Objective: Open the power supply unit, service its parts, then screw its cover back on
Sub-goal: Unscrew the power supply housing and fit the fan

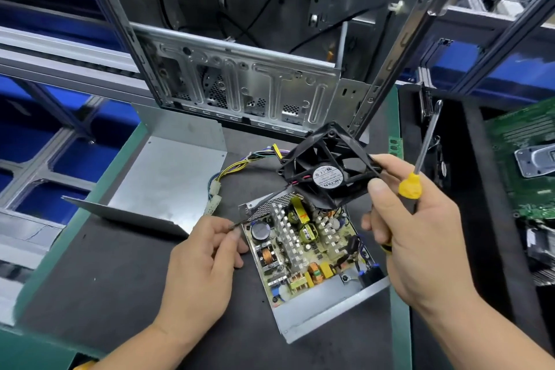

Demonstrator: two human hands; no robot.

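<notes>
Right, I see the open power supply unit (pixel 312 252) on the dark mat (pixel 120 273), its cover (pixel 162 180) lying just left of it; my right hand (pixel 414 237) grips the fan (pixel 327 162) and a screwdriver (pixel 420 159) above it; my left hand (pixel 201 261) pinches the fan's wire (pixel 258 213) at its left edge

I'm looking down at an electronics repair bench in a workshop: beyond my fingertips a stripped computer case (pixel 240 90) stands on a dark work mat (pixel 120 264) with green edging. Right of my fingers a black tray (pixel 468 159) holds a green motherboard (pixel 525 141), and aluminium racking (pixel 60 54) with blue bins (pixel 516 69) runs behind.
</notes>
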